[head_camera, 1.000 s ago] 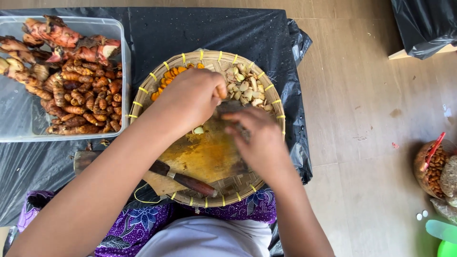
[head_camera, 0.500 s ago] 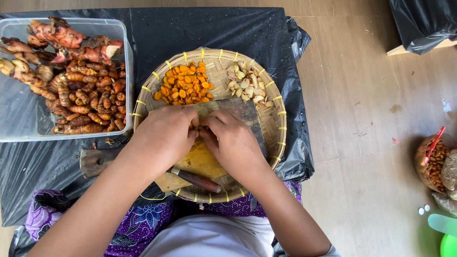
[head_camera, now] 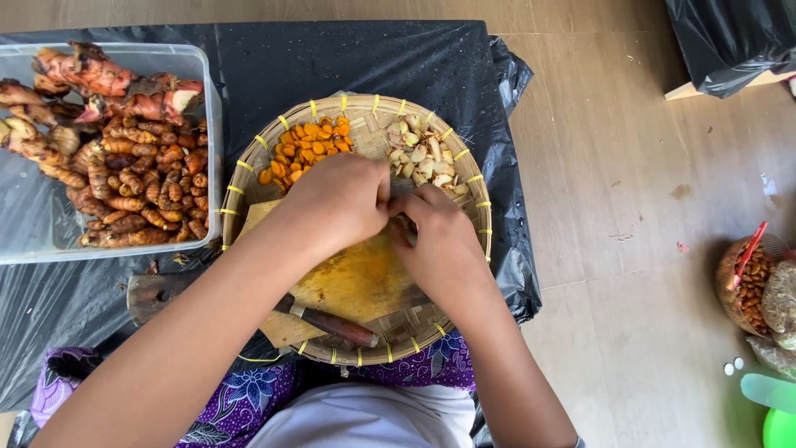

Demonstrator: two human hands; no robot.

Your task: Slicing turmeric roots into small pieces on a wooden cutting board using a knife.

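Slices of orange root [head_camera: 305, 148] and pale pieces [head_camera: 421, 156] heaped at twelve o'clock in basket [head_camera: 464, 274]; tub [head_camera: 207, 124] at nine stays full; left hand [head_camera: 336, 199] and right hand [head_camera: 439, 241] pinch something hidden.

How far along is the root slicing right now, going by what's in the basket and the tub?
Done: a pile of orange slices and a pile of pale pieces lie in the woven tray. In hand: the left hand and right hand meet over the cutting board; what they hold is hidden. The knife lies idle. Left: the plastic tub holds many whole roots.
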